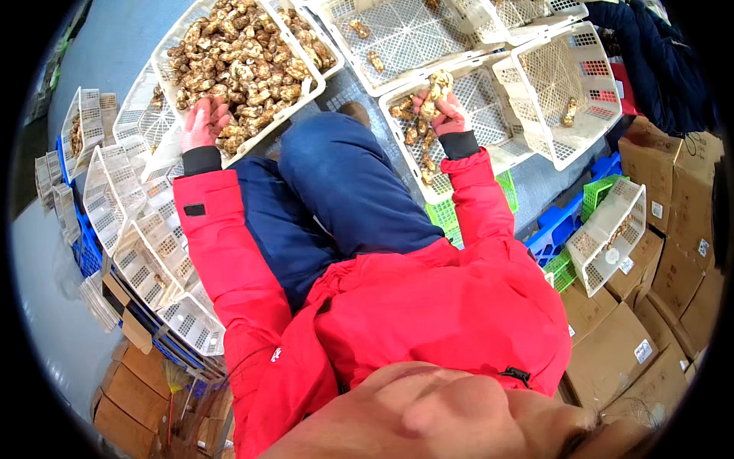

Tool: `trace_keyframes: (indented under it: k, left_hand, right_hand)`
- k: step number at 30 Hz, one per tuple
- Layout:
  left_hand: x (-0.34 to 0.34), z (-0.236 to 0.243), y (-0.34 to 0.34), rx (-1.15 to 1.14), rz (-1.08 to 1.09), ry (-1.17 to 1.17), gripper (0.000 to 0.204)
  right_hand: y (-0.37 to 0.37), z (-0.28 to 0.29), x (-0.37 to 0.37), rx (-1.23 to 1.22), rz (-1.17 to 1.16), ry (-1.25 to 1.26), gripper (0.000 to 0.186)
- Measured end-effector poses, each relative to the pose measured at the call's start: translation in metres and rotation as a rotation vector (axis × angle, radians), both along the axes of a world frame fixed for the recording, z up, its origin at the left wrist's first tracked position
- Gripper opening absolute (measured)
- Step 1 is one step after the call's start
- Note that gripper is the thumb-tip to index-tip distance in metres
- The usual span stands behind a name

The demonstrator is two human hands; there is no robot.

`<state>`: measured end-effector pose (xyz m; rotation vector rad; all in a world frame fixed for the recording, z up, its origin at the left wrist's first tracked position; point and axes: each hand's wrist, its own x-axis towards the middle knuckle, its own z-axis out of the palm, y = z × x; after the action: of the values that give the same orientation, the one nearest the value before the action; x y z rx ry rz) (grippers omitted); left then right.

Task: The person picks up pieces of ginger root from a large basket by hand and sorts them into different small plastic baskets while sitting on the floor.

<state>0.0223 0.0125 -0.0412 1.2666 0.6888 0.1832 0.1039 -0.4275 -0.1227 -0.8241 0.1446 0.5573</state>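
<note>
In the head view, the right hand [453,119] has a pale brown mushroom [440,81] pinched between thumb and fingers above the near end of the right crate [489,86], where a few more mushrooms lie along the left side. The left hand [200,127] is at the near corner of the left crate [277,122], fingers loosely spread against the edge of the heap [237,57], with nothing visible in their grasp. The caps and stems look easily bruised, so a light pinch, and a low release rather than a drop, would suit them; single pieces are best lifted from the top of the heap. The knees [344,172] sit between the two crates and narrow the way across. Beyond, the upper crate [405,38] holds scattered mushrooms, while the tilted crate [539,80] overlaps the right crate's far side and limits reach there. Cartons [612,352] stand at the right, more crates [115,191] at the left.
</note>
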Motion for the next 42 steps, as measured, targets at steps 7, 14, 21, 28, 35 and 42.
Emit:
trace_keyframes:
  k: [7,14,21,28,35,42]
  left_hand:
    - [-0.003,0.012,-0.005,0.015,-0.025,0.015,0.035]
    - [0.003,0.012,-0.012,-0.005,-0.060,0.034,0.035]
    - [-0.002,0.013,-0.009,0.053,-0.099,0.049,0.036]
    - [-0.017,0.032,-0.011,0.130,-0.123,0.137,0.041]
    - [0.009,0.030,-0.002,0.095,-0.200,0.125,0.048]
    - [-0.012,0.022,0.008,0.157,-0.106,0.213,0.047]
  right_hand:
    - [-0.035,0.003,0.012,0.057,-0.038,0.034,0.027]
    - [-0.028,-0.066,-0.007,-0.043,0.008,0.206,0.034]
    - [0.050,-0.105,0.025,-0.187,0.437,0.099,0.044]
    - [0.079,-0.178,0.138,-0.636,-0.018,0.033,0.049]
    - [0.032,-0.308,0.193,-1.207,0.016,0.022,0.060]
    - [0.146,-0.230,0.152,-1.947,0.998,-0.116,0.045]
